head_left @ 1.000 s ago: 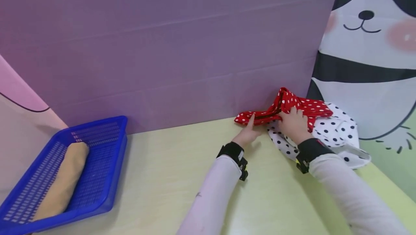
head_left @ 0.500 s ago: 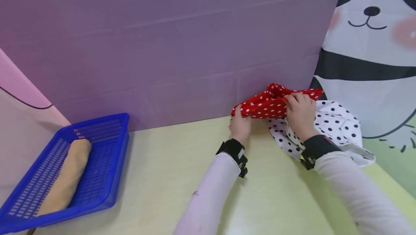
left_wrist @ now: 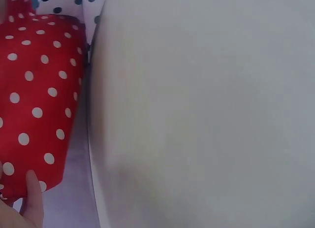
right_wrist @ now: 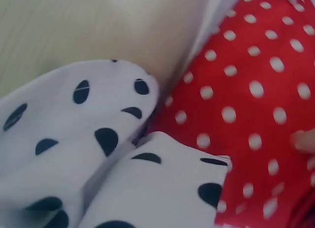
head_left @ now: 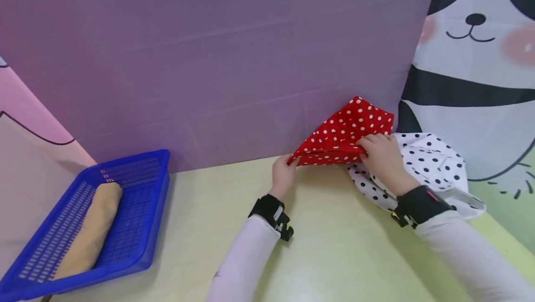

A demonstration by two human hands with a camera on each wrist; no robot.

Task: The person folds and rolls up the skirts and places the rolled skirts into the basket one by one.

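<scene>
Both hands hold a red cloth with white polka dots [head_left: 344,134] at the far right of the pale yellow bench [head_left: 334,255], right against the purple backboard [head_left: 209,60]. The left hand [head_left: 283,175] pinches the cloth's left corner, its grip curled round the edge; the right hand [head_left: 382,155] pinches the right part of the lower edge, fingers folded over the fabric. The cloth's top leans on the backboard. Just right of it, partly under the right hand, lies a white cloth with black dots [head_left: 430,165]. Well apart, at the near left, a blue mesh basket [head_left: 142,172] holds 1 rolled tan cloth [head_left: 89,230]
</scene>
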